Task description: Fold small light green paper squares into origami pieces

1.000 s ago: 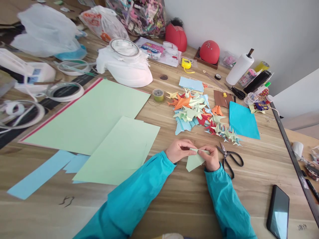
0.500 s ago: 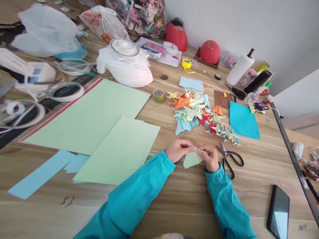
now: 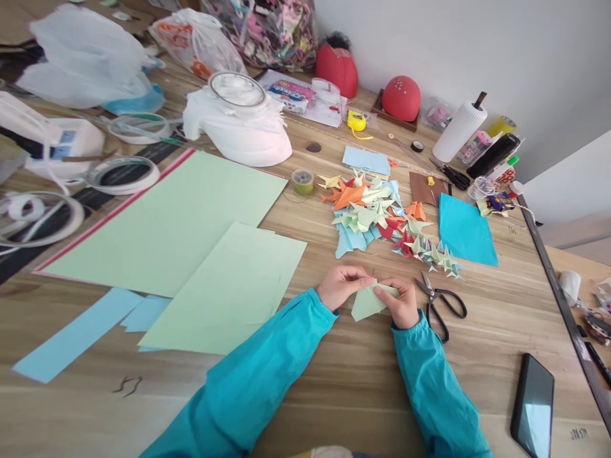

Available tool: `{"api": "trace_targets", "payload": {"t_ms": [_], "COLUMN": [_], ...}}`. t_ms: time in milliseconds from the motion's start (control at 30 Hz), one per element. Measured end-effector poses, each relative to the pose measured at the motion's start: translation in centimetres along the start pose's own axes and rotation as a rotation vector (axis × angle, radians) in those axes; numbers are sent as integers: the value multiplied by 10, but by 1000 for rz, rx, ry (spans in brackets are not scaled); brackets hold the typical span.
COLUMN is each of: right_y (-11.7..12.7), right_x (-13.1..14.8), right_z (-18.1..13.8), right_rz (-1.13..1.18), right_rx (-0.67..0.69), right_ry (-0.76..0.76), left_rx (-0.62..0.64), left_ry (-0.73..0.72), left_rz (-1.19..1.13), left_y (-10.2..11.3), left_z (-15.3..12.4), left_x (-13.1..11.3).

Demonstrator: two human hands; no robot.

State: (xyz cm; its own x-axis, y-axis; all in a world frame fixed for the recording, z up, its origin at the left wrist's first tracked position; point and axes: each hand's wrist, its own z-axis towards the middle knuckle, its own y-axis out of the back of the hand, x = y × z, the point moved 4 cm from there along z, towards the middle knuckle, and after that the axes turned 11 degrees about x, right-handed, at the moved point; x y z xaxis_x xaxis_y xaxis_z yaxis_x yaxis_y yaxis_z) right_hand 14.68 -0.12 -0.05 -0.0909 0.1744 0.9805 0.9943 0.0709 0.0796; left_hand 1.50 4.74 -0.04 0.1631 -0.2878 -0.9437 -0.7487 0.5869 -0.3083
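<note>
My left hand (image 3: 342, 286) and my right hand (image 3: 400, 301) both pinch a small folded piece of light green paper (image 3: 365, 303) just above the wooden table (image 3: 334, 381). The fingers of each hand are closed on its upper edge. Both arms wear teal sleeves. Black scissors (image 3: 440, 302) lie right beside my right hand. A heap of folded paper shapes (image 3: 377, 216) in green, orange, red and blue lies a little beyond the hands.
Large light green sheets (image 3: 191, 242) and blue strips (image 3: 81, 331) cover the left. A teal sheet (image 3: 464, 230) lies right of the heap. A black phone (image 3: 533, 395) rests at the near right. Tape rolls, plastic bags, a white paper roll (image 3: 459, 132) and red domes crowd the back.
The green paper has been turned and pressed slightly between my fingers; its lower point now sits further left. Both hands stay in nearly the same place.
</note>
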Motion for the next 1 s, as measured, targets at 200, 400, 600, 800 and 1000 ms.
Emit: {"api": "trace_targets", "payload": {"t_ms": [200, 400, 600, 800, 1000], "right_y": [1, 1, 1, 4, 5], "right_x": [-2, -5, -4, -1, -2], "right_z": [0, 0, 0, 0, 0], "right_rz": [-18, -20, -88, -111, -121], "right_rx": [-17, -13, -17, -57, -75], "right_ry": [10, 8, 20, 22, 15], "left_rx": [-44, -61, -70, -104, -120], "left_ry": [-9, -17, -18, 47, 9], "left_rz": [51, 88, 93, 42, 11], "left_y": [0, -2, -2, 0, 2], "left_z": [1, 0, 0, -1, 0], "left_x": [3, 3, 3, 4, 4]}}
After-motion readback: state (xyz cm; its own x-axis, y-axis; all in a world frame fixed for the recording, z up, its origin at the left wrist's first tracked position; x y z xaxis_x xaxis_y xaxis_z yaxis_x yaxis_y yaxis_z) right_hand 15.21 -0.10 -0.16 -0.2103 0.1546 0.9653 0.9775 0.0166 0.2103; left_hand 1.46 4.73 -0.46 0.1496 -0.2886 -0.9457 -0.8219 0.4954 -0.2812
